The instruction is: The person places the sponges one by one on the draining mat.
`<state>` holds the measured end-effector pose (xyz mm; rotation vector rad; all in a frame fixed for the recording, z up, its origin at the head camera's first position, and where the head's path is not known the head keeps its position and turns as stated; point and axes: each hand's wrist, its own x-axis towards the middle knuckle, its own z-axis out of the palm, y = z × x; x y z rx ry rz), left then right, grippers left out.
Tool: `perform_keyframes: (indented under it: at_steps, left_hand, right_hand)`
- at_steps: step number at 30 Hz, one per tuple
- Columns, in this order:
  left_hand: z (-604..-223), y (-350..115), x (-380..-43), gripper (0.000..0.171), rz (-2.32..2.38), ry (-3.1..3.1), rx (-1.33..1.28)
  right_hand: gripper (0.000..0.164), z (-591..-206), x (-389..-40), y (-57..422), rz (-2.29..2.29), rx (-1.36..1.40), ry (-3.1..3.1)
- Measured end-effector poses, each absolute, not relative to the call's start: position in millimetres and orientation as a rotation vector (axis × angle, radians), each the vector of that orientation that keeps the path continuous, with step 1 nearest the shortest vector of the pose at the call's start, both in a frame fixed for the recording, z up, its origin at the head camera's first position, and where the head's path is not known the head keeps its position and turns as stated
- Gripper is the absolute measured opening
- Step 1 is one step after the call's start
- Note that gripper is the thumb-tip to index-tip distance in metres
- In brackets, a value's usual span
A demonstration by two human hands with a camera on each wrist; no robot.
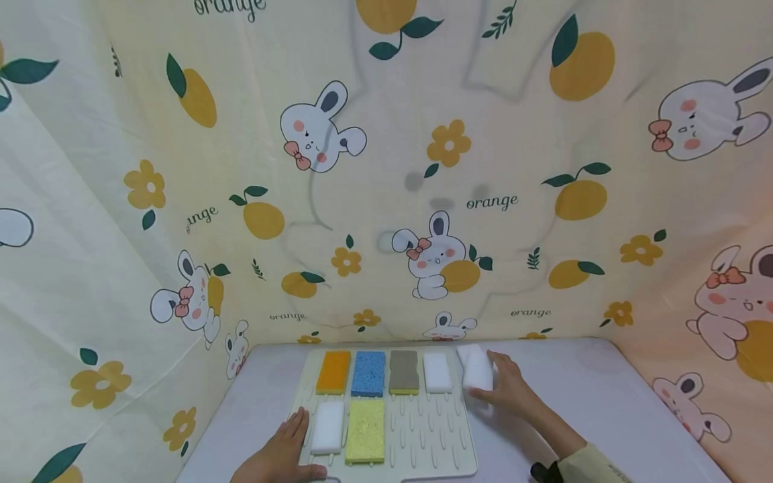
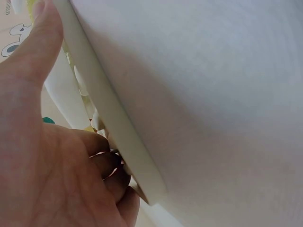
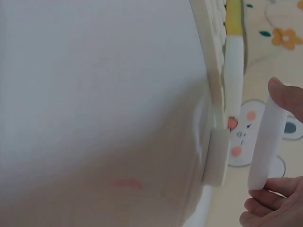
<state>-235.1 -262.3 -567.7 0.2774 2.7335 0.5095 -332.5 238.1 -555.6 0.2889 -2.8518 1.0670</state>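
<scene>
My right hand holds a white sponge between thumb and fingertips, just past the right edge of a pale ridged drying mat. In the right wrist view that held sponge hangs above the table surface, apart from a second white sponge lying beside the mat. At the mat's near left corner rests my left hand, fingers along the left side and thumb by the front edge. Closest to it on the mat is a white sponge, with a yellow sponge to its right.
Along the mat's back row lie an orange sponge, a blue sponge, a grey-topped yellow sponge and a white sponge. The white table is enclosed by a printed curtain behind and at both sides.
</scene>
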Motion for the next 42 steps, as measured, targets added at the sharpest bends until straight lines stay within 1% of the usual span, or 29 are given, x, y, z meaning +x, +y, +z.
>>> perform_keyframes:
  at_steps: [8,16,20,29,42]
  left_hand:
    - [-569.7,-264.7,-237.7,0.124,0.518,2.726,0.269]
    - [-574.5,-266.4,-239.1,0.126,0.522,2.727,0.269]
    - [-574.5,-265.7,-238.3,0.124,0.518,2.736,0.296]
    - [-571.4,-261.9,-236.9,0.123,0.518,2.732,0.254]
    - [-570.5,-261.1,-236.4,0.125,0.531,2.733,0.220]
  right_hand:
    - [0.116,-553.5,-321.3,221.1,1.105,0.336,-2.848]
    - [0.117,-552.1,-309.4,201.6,1.108,0.380,-2.841]
    - [0.116,-550.3,-302.1,192.1,1.108,0.421,-2.821]
    - [0.116,-556.1,-288.4,171.0,1.100,0.565,-2.784]
    - [0.113,-557.2,-270.8,145.1,1.145,0.709,-2.838]
